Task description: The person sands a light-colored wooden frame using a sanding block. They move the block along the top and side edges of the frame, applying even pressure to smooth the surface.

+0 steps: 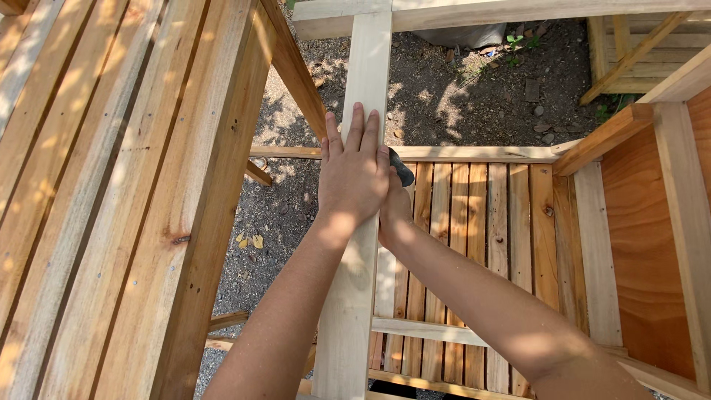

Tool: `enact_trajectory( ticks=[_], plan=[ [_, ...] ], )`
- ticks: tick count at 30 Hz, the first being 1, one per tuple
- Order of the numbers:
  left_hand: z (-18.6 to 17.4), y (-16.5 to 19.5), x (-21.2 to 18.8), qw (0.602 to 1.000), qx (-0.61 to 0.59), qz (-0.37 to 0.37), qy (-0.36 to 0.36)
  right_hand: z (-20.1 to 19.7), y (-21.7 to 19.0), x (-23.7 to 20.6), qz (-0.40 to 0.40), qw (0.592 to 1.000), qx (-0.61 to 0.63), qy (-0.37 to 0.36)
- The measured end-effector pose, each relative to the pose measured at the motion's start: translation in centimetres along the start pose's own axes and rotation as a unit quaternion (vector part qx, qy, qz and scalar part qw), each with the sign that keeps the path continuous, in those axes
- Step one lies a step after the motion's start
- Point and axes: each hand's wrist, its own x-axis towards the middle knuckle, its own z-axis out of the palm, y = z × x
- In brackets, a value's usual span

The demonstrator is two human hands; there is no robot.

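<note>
My left hand (354,172) lies flat, fingers together, on the top face of a pale upright-running wooden rail (368,67) in the middle of the head view. My right hand (395,210) is mostly hidden behind the left one, pressed against the rail's right side. It grips a small dark pad (402,169), of which only a rounded end shows. The rail meets a pale crossbeam (474,13) at the top.
A slatted wooden panel (111,207) leans on the left. Below on the right sits a slatted base (481,222) with a reddish plywood side (644,244). Gravel ground (459,96) lies between, and another wooden frame (629,52) stands at the top right.
</note>
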Motion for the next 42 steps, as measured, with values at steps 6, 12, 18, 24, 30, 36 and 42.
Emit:
enact_trajectory(
  ticks=[6, 12, 18, 24, 30, 36, 42],
  plan=[
    [-0.1, -0.2, 0.1, 1.000, 0.007, 0.012, 0.020, 0.6, -0.8, 0.5, 0.072, 0.995, -0.044, 0.056],
    [-0.4, 0.4, -0.1, 1.000, 0.018, -0.009, 0.003, 0.7, -0.4, -0.7, -0.049, 0.995, -0.030, -0.079],
    [-0.9, 1.0, -1.0, 0.998, 0.008, -0.059, 0.017, -0.5, 0.0, 0.4, 0.066, 0.996, -0.056, -0.013],
    [-0.2, 3.2, -2.9, 0.989, 0.030, -0.142, 0.043, -1.0, -1.6, 0.5, 0.034, 0.978, -0.003, -0.205],
    [-0.4, 3.5, -3.3, 0.986, 0.026, -0.160, 0.050, -2.4, -1.3, 1.3, 0.024, 0.978, -0.135, -0.155],
    [1.1, 4.7, -4.3, 0.979, 0.114, -0.156, 0.062, -4.5, -2.9, 2.1, -0.055, 0.925, -0.227, -0.300],
    [4.2, 6.3, -6.2, 0.967, 0.178, -0.062, 0.169, -3.7, -5.4, 2.0, -0.142, 0.742, -0.564, -0.334]
  ],
)
